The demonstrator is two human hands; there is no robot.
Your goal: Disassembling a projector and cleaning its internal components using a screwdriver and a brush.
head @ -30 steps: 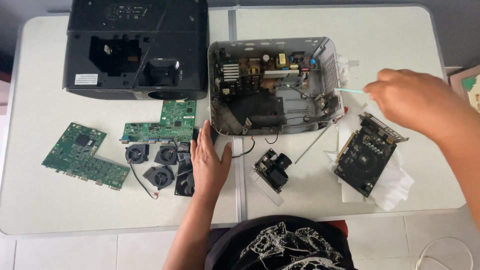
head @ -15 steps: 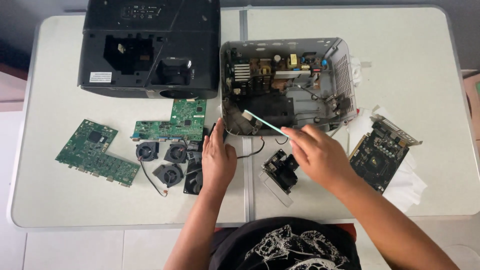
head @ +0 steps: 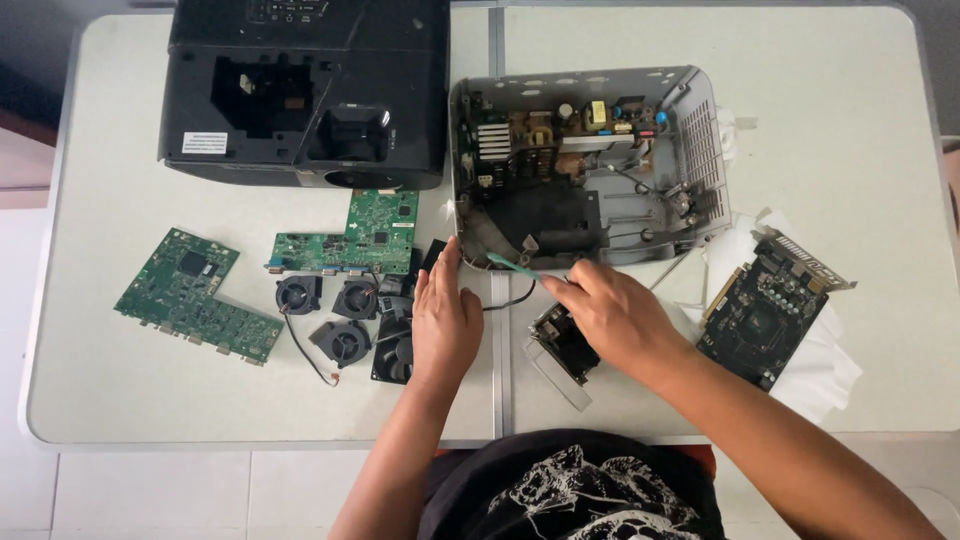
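The right hand [head: 615, 315], which half a second ago held the green swab [head: 512, 264] over the open chassis [head: 590, 160], now pinches it at the chassis's near edge, while the left hand [head: 445, 320] stays flat, fingers extended, empty, right of the fans [head: 340, 320].

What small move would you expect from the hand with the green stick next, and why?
Probably a short push forward. The right hand pinches the green stick with its tip at the front edge of the open grey chassis, pointing toward the black housing, while the left hand rests beside the chassis.
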